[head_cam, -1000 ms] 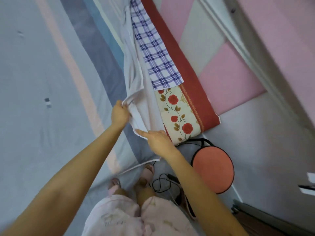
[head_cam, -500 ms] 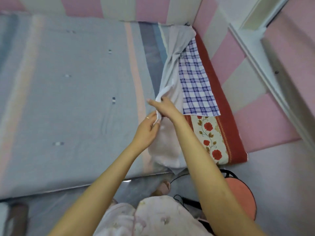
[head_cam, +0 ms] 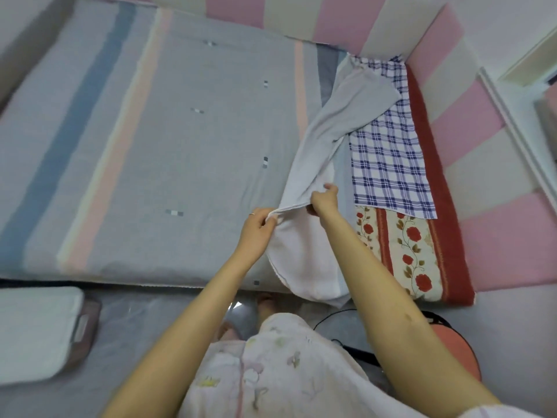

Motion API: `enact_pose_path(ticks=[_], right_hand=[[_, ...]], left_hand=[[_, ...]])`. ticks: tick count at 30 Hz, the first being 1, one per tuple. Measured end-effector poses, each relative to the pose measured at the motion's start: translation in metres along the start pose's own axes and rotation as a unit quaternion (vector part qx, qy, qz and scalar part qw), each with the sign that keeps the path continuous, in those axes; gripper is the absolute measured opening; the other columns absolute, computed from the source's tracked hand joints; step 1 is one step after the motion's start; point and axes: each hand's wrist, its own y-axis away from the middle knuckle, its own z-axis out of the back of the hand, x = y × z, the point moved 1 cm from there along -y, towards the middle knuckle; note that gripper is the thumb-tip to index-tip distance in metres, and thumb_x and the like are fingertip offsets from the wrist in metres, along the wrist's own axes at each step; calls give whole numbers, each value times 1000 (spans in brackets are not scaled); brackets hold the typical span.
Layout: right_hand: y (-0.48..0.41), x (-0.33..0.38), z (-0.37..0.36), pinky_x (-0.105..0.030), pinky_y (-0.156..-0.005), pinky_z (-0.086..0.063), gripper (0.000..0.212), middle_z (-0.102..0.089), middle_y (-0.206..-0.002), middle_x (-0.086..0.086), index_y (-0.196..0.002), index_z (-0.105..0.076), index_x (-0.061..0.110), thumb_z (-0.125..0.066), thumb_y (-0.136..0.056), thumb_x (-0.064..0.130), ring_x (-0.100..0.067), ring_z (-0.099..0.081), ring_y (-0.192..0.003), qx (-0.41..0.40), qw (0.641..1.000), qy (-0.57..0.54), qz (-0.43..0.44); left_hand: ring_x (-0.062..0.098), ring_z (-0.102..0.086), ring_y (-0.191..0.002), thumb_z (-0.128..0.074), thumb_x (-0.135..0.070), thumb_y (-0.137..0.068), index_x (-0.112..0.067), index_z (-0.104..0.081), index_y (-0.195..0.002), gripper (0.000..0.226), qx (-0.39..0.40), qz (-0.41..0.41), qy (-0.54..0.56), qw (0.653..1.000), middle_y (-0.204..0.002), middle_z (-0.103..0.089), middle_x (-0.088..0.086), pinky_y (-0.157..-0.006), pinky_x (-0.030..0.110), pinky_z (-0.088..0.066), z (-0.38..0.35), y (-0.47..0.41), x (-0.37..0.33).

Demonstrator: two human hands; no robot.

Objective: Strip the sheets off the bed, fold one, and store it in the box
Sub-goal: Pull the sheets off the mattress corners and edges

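hands: two, left hand (head_cam: 256, 227) and right hand (head_cam: 325, 200)
striped sheet (head_cam: 180, 146): one
checked cloth (head_cam: 388, 164): one
floral quilt (head_cam: 413, 254): one
round stool (head_cam: 464, 357): one
box (head_cam: 36, 333): one

A home bedroom, shown by the bed (head_cam: 422, 260) with its striped sheet (head_cam: 180, 146) and padded pink wall panels (head_cam: 470, 122)

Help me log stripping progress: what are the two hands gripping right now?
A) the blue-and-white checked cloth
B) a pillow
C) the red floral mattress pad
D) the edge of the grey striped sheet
D: the left hand and the right hand both pinch the lifted edge of the grey striped sheet, while the checked cloth lies flat and untouched beside them.
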Motion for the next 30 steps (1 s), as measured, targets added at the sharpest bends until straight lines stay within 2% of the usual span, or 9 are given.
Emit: enact_pose_path(ticks=[3,6,9,10,13,17,19,22,30], right_hand=[[8,16,-17,-29,-58,-45,44,-47,-80,-2,-122,-45,17,-28,-88,-4,-14,-46,-64,34,994,-15,104],[7,41,-46,-24,-55,-37,37,-43,-66,0,-112,-58,12,-34,-88,-3,-11,-38,-53,45,975,35,214],[5,69,-86,-17,-50,-32,31,-42,-62,3,-106,-60,14,-38,-90,-1,-4,-34,-48,89,954,61,280],[5,78,-100,-17,-54,-35,31,-47,-66,4,-105,-60,13,-38,-90,-3,-3,-39,-52,106,946,61,300],[0,96,-138,-16,-77,-42,38,-59,-97,1,-104,-58,12,-35,-83,-10,-9,-53,-84,160,932,46,323],[-18,120,-194,-3,-77,-38,37,-58,-106,6,-106,-57,15,-44,-79,-6,-9,-54,-95,215,884,129,395],[-31,132,-228,-10,-79,-37,29,-58,-103,7,-103,-57,15,-52,-80,-1,-15,-54,-102,223,859,167,430],[-48,147,-283,-20,-72,-34,14,-58,-91,4,-94,-59,9,-59,-81,3,-20,-53,-93,245,818,222,471],[-41,172,-402,-29,-72,-37,13,-63,-89,-6,-91,-60,6,-48,-86,5,-23,-53,-90,304,762,269,504]], left_hand=[[11,-42,-69,-48,-7,-93,-17,-48,-64,31,-47,29,7,998,-67,-44,-4,-57,17,-30,17,2,10],[8,-35,-56,-50,-12,-94,-20,-41,-63,33,-73,65,37,995,-61,-39,-5,-52,20,-27,36,3,21],[10,-34,-58,-52,-17,-94,-14,-39,-69,29,-97,70,48,992,-62,-38,-2,-53,19,-28,60,-7,28],[10,-33,-58,-52,-17,-94,-13,-39,-70,28,-110,69,47,990,-63,-37,-2,-53,18,-28,70,-12,29],[9,-30,-58,-50,-15,-95,-13,-38,-73,26,-155,68,44,985,-63,-33,-3,-51,18,-27,97,-30,36],[9,-29,-58,-44,-16,-98,-15,-35,-74,25,-206,88,43,974,-66,-32,-4,-51,18,-28,139,-62,48],[9,-28,-58,-41,-15,-99,-18,-33,-72,28,-234,106,49,965,-66,-31,-4,-51,18,-27,158,-76,56],[9,-28,-59,-40,-15,-99,-16,-35,-74,26,-278,125,55,951,-67,-31,-4,-52,18,-28,187,-92,68],[8,-35,-61,-46,-12,-98,-6,-43,-83,16,-313,139,41,938,-69,-37,-3,-55,13,-32,266,-103,94]])
